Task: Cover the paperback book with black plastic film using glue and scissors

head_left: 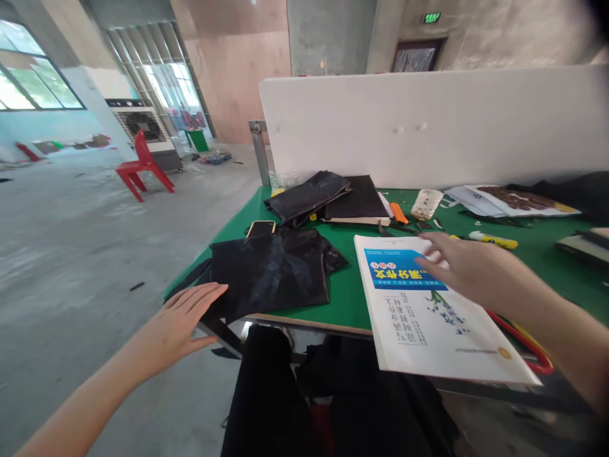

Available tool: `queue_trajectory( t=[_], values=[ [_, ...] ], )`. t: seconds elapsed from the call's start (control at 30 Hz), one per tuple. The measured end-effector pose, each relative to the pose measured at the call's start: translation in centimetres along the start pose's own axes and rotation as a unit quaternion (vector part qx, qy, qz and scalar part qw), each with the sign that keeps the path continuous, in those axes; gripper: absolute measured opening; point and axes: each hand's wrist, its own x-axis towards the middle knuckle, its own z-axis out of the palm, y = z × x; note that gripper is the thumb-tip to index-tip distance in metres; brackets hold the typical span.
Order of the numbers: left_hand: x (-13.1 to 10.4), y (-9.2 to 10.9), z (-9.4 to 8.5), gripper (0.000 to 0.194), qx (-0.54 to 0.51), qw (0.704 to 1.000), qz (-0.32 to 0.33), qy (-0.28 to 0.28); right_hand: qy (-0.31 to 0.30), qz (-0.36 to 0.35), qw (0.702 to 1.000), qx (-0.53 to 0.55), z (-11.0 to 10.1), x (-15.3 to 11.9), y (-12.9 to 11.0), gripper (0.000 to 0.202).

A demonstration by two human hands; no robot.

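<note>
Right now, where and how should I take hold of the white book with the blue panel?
Probably by its near left corner, coming from your own side: the white book juts past the near edge of the green table there, so fingers could go underneath with the thumb on top. The near right corner looks less handy, with a red loop beside it.

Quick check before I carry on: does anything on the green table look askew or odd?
Yes. The white booklet juts past the front edge of the green table, so it looks poorly placed. The nearest black cover sits askew to that edge, its surface marked with pale smudges.
</note>
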Motion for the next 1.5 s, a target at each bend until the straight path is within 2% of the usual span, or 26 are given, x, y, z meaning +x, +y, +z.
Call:
queue_trajectory(
  t=[0.07, 0.13, 0.2, 0.3, 0.37, 0.43, 0.6, 0.73, 0.87, 1.0, 1.1, 1.17, 1.27, 1.37, 1.5],
  values=[
    [-0.7, -0.1, 0.2, 0.082, 0.001, 1.0, -0.008, 0.01, -0.068, -0.174, 0.981, 0.049, 0.9, 1.2, -4.9, 0.045],
    [-1.1, -0.3, 0.2, 0.075, 0.0, 0.999, -0.019, 0.029, -0.085, -0.298, 0.948, 0.072, 2.6, 1.9, -9.4, 0.046],
    [-1.3, -0.6, -0.1, 0.06, -0.002, 0.999, -0.024, 0.048, -0.066, -0.369, 0.925, 0.062, 4.7, 2.2, -12.8, 0.046],
    [-1.4, -0.9, -0.7, 0.033, -0.008, 0.997, -0.01, 0.07, -0.039, -0.408, 0.911, 0.053, 7.6, 2.2, -15.8, 0.049],
    [-1.4, -1.0, -1.1, 0.022, -0.015, 0.996, 0.003, 0.088, -0.026, -0.411, 0.91, 0.052, 8.7, 2.0, -16.9, 0.049],
    [-1.3, -1.0, -1.5, 0.018, -0.028, 0.993, 0.008, 0.111, -0.015, -0.411, 0.91, 0.049, 8.8, 1.8, -17.6, 0.046],
    [0.1, -0.4, -3.7, 0.018, -0.09, 0.983, -0.047, 0.15, -0.009, -0.425, 0.904, 0.036, 6.9, 1.5, -17.8, 0.033],
    [2.6, -0.4, -6.3, 0.02, -0.144, 0.966, -0.11, 0.186, -0.005, -0.417, 0.909, 0.008, 5.8, 2.9, -17.4, 0.023],
    [5.7, -1.7, -8.6, 0.019, -0.142, 0.957, -0.138, 0.211, 0.012, -0.368, 0.93, -0.002, 4.3, 7.1, -16.7, 0.019],
    [8.8, -4.2, -10.7, 0.02, -0.148, 0.949, -0.19, 0.203, 0.057, -0.324, 0.944, 0.005, 1.5, 13.3, -16.7, 0.019],
    [10.7, -6.4, -11.7, 0.021, -0.21, 0.934, -0.213, 0.196, 0.082, -0.302, 0.95, 0.005, -0.3, 17.9, -17.6, 0.021],
    [11.7, -7.6, -11.9, 0.023, -0.242, 0.925, -0.224, 0.191, 0.092, -0.3, 0.95, -0.008, -1.0, 20.6, -18.5, 0.023],
    [12.6, -9.1, -11.8, 0.025, -0.227, 0.924, -0.238, 0.195, 0.105, -0.301, 0.947, -0.03, -1.3, 23.7, -20.3, 0.027],
    [13.1, -10.1, -11.3, 0.024, -0.189, 0.933, -0.248, 0.182, 0.125, -0.311, 0.94, -0.058, -1.3, 25.6, -21.8, 0.03],
    [13.4, -11.0, -11.3, 0.023, -0.141, 0.944, -0.242, 0.175, 0.172, -0.321, 0.927, -0.086, -0.9, 27.1, -22.8, 0.024]
  ],
)
